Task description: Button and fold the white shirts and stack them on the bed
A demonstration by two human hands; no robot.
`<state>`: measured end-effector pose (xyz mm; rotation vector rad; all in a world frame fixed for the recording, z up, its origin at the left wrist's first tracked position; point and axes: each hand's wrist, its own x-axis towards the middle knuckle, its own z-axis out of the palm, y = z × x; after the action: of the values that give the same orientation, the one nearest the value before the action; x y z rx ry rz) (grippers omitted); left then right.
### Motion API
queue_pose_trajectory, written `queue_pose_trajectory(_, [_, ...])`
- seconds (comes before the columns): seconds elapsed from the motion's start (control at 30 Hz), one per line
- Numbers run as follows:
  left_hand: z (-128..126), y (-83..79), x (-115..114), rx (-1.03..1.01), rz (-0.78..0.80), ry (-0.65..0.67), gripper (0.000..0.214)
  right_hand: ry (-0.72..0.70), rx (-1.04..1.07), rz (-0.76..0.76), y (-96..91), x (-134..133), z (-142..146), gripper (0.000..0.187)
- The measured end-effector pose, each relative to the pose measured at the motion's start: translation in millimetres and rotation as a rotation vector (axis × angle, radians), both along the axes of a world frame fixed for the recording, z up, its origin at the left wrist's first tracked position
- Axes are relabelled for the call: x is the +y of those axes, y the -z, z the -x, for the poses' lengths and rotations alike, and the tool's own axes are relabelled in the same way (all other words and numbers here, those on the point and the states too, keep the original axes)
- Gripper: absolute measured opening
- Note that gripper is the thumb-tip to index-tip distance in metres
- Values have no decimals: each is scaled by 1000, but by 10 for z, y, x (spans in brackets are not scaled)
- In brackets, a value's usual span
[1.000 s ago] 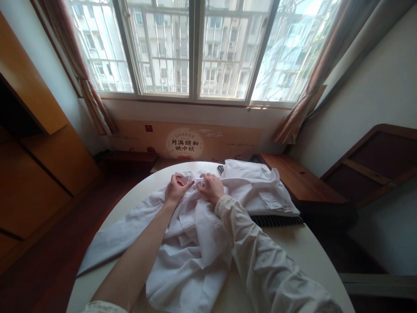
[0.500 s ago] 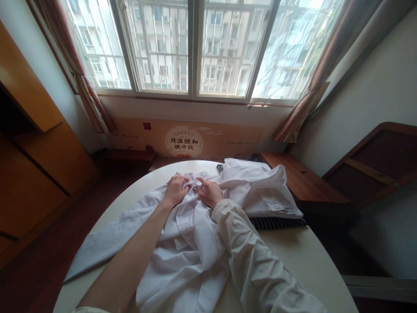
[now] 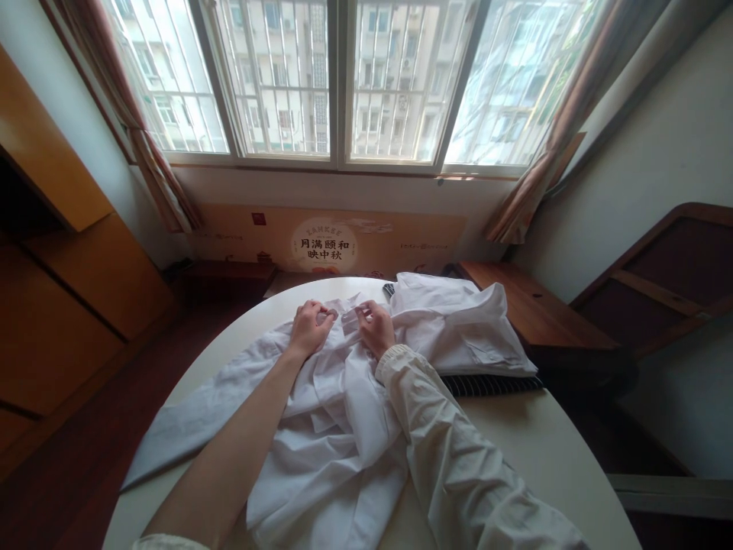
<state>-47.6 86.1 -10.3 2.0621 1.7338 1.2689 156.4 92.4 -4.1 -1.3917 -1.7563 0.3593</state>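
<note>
A white shirt (image 3: 332, 451) lies rumpled on the round white table (image 3: 504, 466), one sleeve stretched out to the left. At its far end, near the collar, my left hand (image 3: 312, 327) pinches the cloth between thumb and fingers. A short way to the right, my right hand (image 3: 375, 327) grips another bit of the same edge, fingers curled. Between the two hands runs a small stretch of bunched fabric. Whether a button is under the fingertips cannot be made out.
Right of my hands sits a folded white garment (image 3: 458, 325) on top of a black striped cloth (image 3: 492, 384). Beyond the table are a wooden desk (image 3: 532, 313) at the right and a printed banner (image 3: 246, 237) below the window. Orange cabinets (image 3: 74, 290) stand at the left.
My hands have moved slightly apart at the shirt's far edge, the right one shifting to the right. Both still hold the cloth. The view has shifted a little.
</note>
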Motion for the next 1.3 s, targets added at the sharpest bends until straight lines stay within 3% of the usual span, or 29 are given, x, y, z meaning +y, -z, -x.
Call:
queue_pose_trajectory(0.2, [2,-15,-8,-65,48,100,16,-59,398,-59,62,38,18,22])
queue_pose_trajectory(0.33, [4,15,6,-98,63,173,18,-132,484,-121,106,57,42,25])
queue_pose_trajectory(0.43, [8,31,10,-125,61,186,19,-221,438,-131,106,41,62,26])
queue_pose_trajectory(0.6, [-1,20,-5,-243,73,249,22,-345,335,-106,96,11,91,47])
queue_pose_trajectory(0.97, [-13,17,3,-338,124,276,29,-175,157,-210,93,-46,83,33])
queue_pose_trajectory(1.13, [-5,7,0,-331,142,306,34,-229,8,-295,38,-64,83,18])
queue_pose_trajectory(1.3, [11,27,10,-347,158,312,39,-259,-78,-331,24,-66,105,18])
